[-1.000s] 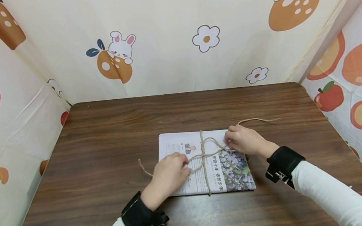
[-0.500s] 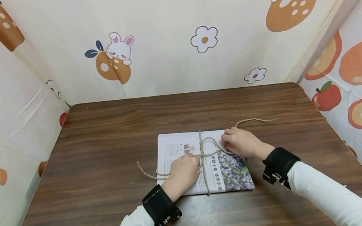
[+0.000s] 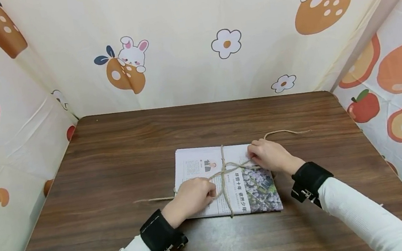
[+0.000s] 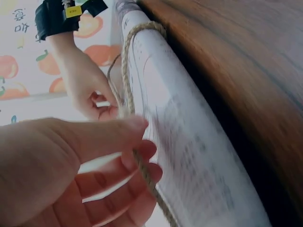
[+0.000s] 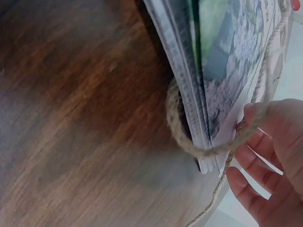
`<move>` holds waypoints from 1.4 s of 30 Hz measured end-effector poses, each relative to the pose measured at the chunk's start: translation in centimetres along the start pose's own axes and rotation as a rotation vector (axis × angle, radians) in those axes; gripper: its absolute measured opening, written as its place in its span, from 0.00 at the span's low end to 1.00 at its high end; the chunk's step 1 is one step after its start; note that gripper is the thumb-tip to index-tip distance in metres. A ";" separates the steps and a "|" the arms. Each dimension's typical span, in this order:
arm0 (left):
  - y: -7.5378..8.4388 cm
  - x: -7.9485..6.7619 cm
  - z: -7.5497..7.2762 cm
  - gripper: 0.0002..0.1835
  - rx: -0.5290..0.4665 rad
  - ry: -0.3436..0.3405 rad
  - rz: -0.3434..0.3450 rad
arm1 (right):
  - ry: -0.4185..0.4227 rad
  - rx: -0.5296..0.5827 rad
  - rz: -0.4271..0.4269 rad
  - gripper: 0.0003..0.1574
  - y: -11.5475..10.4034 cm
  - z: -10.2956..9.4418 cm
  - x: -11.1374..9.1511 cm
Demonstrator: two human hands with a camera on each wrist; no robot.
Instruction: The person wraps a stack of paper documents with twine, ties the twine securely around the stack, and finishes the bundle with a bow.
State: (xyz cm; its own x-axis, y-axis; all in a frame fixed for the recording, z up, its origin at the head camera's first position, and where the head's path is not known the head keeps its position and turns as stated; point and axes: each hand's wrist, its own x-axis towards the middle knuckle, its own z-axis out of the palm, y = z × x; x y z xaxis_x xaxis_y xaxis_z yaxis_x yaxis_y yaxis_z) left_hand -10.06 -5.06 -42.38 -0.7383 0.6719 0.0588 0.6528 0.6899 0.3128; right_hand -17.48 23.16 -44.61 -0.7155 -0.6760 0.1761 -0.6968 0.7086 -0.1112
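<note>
A folded stack of newspapers (image 3: 261, 188) lies flat on the brown table, with twine (image 3: 228, 197) running across it both ways and crossing near its middle. My left hand (image 3: 192, 196) is over the stack's left part. In the left wrist view, its thumb and fingers pinch a strand of twine (image 4: 150, 182). On the right edge, my right hand (image 3: 271, 156) pinches another strand between thumb and fingers, above the printed flower photo. A loop of twine (image 5: 203, 151) wraps round the stack's edge beside that hand in the right wrist view.
The wooden table (image 3: 105, 165) spreads round the stack. One loose twine end (image 3: 287, 130) lies beyond the right hand, another twine end (image 3: 150, 200) points left. Patterned cloth (image 3: 183, 58) walls off the back and both sides.
My left hand moved right, then back left, now gripping twine. The loop of twine at the crossing has been drawn flatter, and the left loose end straightened. My right hand barely moved.
</note>
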 end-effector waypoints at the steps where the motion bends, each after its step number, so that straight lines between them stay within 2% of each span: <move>1: -0.2 -0.2 -0.1 0.08 -0.005 -0.010 0.020 | 0.004 -0.003 0.002 0.07 0.1 0.1 0.0; 3: -0.6 -0.7 -0.4 0.09 -0.014 -0.028 0.050 | 0.018 -0.003 0.008 0.06 0.3 0.1 0.0; 12: -1.8 -2.1 -1.2 0.08 -0.054 -0.068 0.111 | 0.058 -0.016 0.059 0.05 0.6 0.0 0.0; 22: -2.5 -3.0 -1.6 0.09 -0.089 -0.155 0.107 | 0.078 -0.042 0.115 0.05 0.9 0.1 0.0; 29: -2.8 -3.3 -1.8 0.06 -0.052 -0.088 0.050 | 0.063 -0.053 0.138 0.06 1.0 -0.1 -0.2; 32: -2.6 -3.1 -1.7 0.05 -0.042 -0.086 0.036 | 0.055 -0.042 0.120 0.06 0.5 -0.4 0.0; 36: -2.0 -2.4 -1.7 0.05 -0.013 -0.075 0.021 | 0.067 -0.013 0.061 0.07 -0.4 -0.6 0.5; 40: -0.7 -1.3 -1.8 0.03 0.030 -0.023 0.007 | 0.065 0.024 -0.032 0.07 -1.1 -0.7 1.1; 42: 0.1 -0.7 -1.5 0.03 0.049 0.001 0.006 | 0.036 0.039 -0.066 0.08 -1.4 -0.7 1.3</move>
State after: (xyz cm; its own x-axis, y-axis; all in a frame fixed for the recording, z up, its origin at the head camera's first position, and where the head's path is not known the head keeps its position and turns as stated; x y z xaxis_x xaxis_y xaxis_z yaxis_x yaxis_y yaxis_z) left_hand -9.77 -5.86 -40.94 -0.7348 0.6755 0.0616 0.6645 0.6986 0.2653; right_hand -17.41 21.40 -43.56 -0.6664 -0.7126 0.2191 -0.7441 0.6540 -0.1364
